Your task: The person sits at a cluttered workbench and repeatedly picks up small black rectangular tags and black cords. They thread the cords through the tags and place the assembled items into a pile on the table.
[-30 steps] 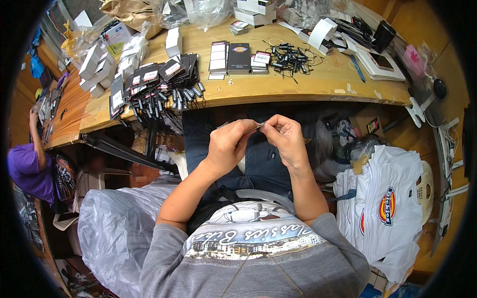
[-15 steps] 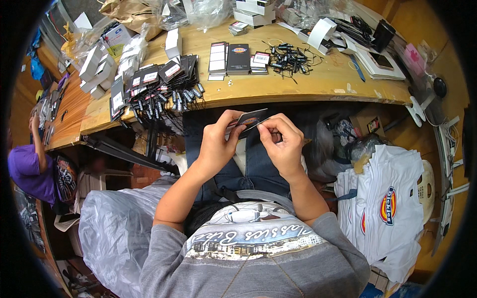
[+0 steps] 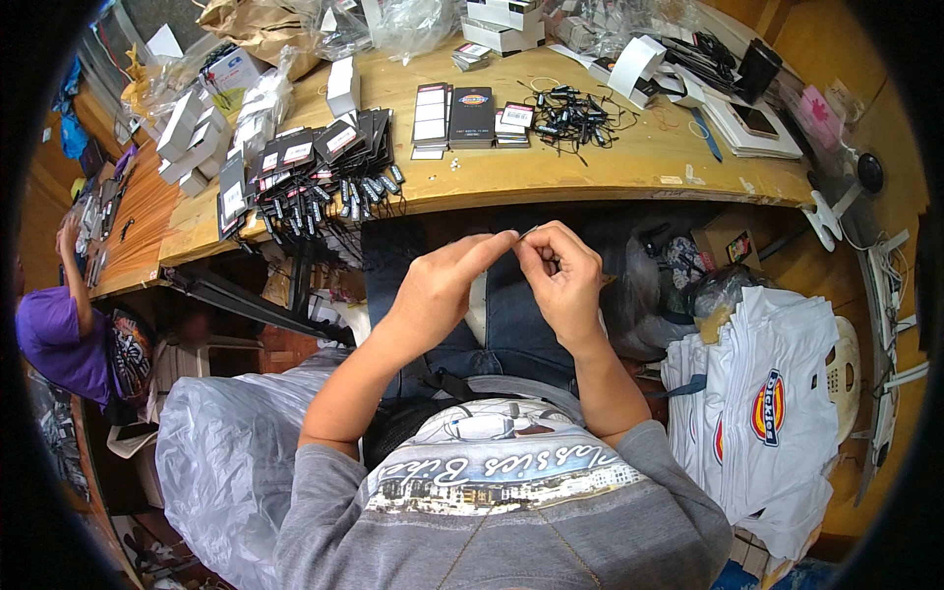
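Observation:
Both my hands meet above my lap, in front of the table edge. My left hand (image 3: 442, 287) is closed, its back turned up and its fingers reaching to the right fingertips. My right hand (image 3: 562, 280) is closed in a pinch, thumb against index finger. Between the fingertips shows only a thin dark edge of the black hang tag (image 3: 528, 234); the left hand hides the rest. On the table to the left lies a fanned pile of black hang tags (image 3: 285, 157) with black strings and small dark plastic tips.
Further tag stacks (image 3: 473, 118) and a heap of black strings (image 3: 580, 116) lie mid-table. White boxes (image 3: 343, 87), plastic bags (image 3: 418, 29) and a phone (image 3: 755, 119) are around them. Folded white garments (image 3: 752, 413) are at my right. A person in purple (image 3: 64, 329) sits far left.
My left hand has turned over, fingers extending toward the right hand. The tag's printed face was visible before; now barely an edge shows. The right hand has stayed nearly in place.

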